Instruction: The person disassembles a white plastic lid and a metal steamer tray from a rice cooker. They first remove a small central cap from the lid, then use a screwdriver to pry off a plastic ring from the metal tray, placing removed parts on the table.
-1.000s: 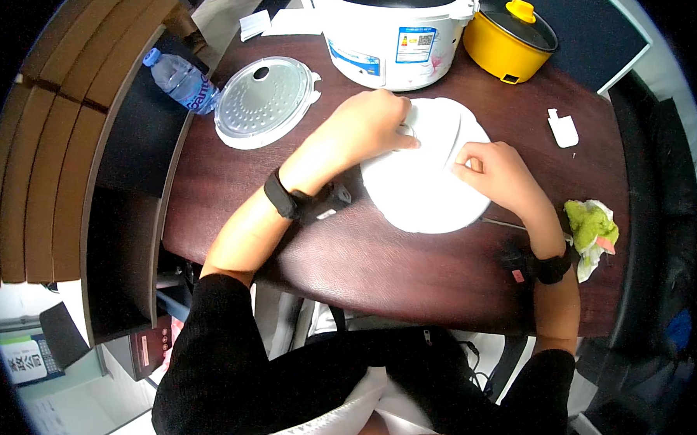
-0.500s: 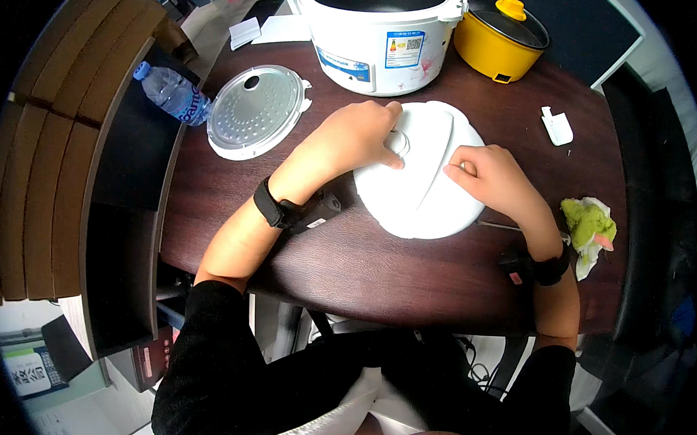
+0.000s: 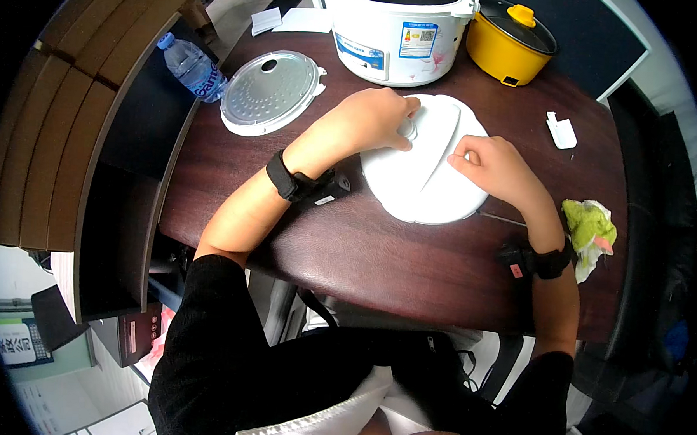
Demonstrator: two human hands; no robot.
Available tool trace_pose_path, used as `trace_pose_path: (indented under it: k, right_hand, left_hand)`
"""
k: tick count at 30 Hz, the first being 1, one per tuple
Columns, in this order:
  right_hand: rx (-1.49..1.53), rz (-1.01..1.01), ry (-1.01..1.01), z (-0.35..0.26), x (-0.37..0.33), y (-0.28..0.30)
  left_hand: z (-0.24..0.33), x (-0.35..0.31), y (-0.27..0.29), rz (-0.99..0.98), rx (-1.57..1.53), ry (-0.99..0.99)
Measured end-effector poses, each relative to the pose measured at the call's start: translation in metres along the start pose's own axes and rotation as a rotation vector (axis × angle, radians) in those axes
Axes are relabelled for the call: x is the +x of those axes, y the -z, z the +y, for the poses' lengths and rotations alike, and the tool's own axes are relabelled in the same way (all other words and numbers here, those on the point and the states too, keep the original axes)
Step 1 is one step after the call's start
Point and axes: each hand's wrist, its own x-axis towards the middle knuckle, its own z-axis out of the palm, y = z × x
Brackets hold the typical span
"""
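A round white rice cooker lid (image 3: 412,191) lies on the table in front of me, a raised curved band across its top. My left hand (image 3: 372,119) reaches over its left part, fingers bent around a small round cap (image 3: 407,129) there; some fingertips are hidden. On the lid's right part rests my right hand (image 3: 491,165), thumb and forefinger pinched together against the surface. Whatever that pinch holds, if anything, is too small to make out. The white rice cooker body (image 3: 399,41) stands just behind, its top uncovered.
A grey perforated inner lid (image 3: 268,93) and a water bottle (image 3: 192,69) are at the left. Back right stands a yellow pot (image 3: 507,49). A small white plastic piece (image 3: 561,132) and a crumpled green cloth (image 3: 585,224) lie at the right. Stacked cardboard (image 3: 45,126) borders the far left.
The whole view has shifted slightly, so most things on the table sit higher and farther right. Both hands stay at the lid with nearly the same finger positions.
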Motion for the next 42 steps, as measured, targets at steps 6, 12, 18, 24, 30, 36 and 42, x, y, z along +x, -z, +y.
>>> trace_pose_path:
  k: [6, 12, 18, 24, 30, 36, 42]
  right_hand:
    - [0.039, -0.063, 0.017, 0.006, -0.007, 0.01]
    - [0.022, -0.061, -0.056, -0.012, -0.02, 0.031]
    - [0.092, 0.01, -0.003, -0.037, -0.046, 0.059]
    - [0.044, -0.014, -0.003, -0.051, -0.051, 0.06]
    - [-0.051, 0.008, 0.07, -0.05, -0.028, 0.029]
    - [-0.456, 0.119, 0.205, -0.075, 0.032, -0.004]
    - [-0.456, -0.014, 0.143, -0.072, 0.059, -0.026]
  left_hand:
    - [0.032, -0.015, 0.046, -0.095, -0.097, 0.141]
    - [0.031, -0.019, 0.044, -0.073, -0.095, 0.145]
    - [0.024, -0.021, 0.044, -0.128, -0.129, 0.146]
    - [0.0, -0.021, 0.047, -0.166, -0.191, 0.134]
    - [-0.007, -0.014, 0.047, -0.322, -0.278, 0.305]
    - [-0.025, -0.01, 0.037, -0.432, -0.403, 0.319]
    - [-0.032, -0.009, 0.035, -0.513, -0.392, 0.332]
